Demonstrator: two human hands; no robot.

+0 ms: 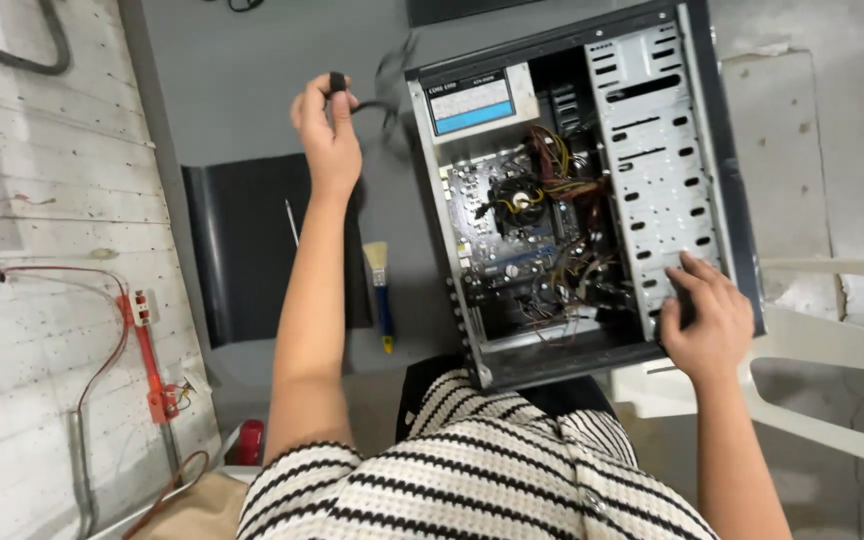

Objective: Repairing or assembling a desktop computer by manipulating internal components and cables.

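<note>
1. While pinching the black cable plug (336,82) in the left hand (327,125), raised above the grey table (242,80) just left of the open computer case (722,150), hold that grip closed firmly on the plug body, not on the cord.
2. Mind the black cable (392,90) trailing from the plug toward the case's top-left corner; blurred there, so cannot tell where it ends. Guide it slack and clear of the sheet-metal edge.
3. Leave the right hand (707,320) as placed: grip empty, fingers laid on the perforated drive cage (652,150), pressing down to steady the case.
4. Stay off the motherboard (497,220), its CPU fan (515,200) and the yellow-and-black wire bundle (562,170) inside.
5. Avoid sweeping the left forearm over the black side panel (242,250), the thin metal rod (292,222) on it and the blue-handled brush (380,285) lying just beside.
</note>
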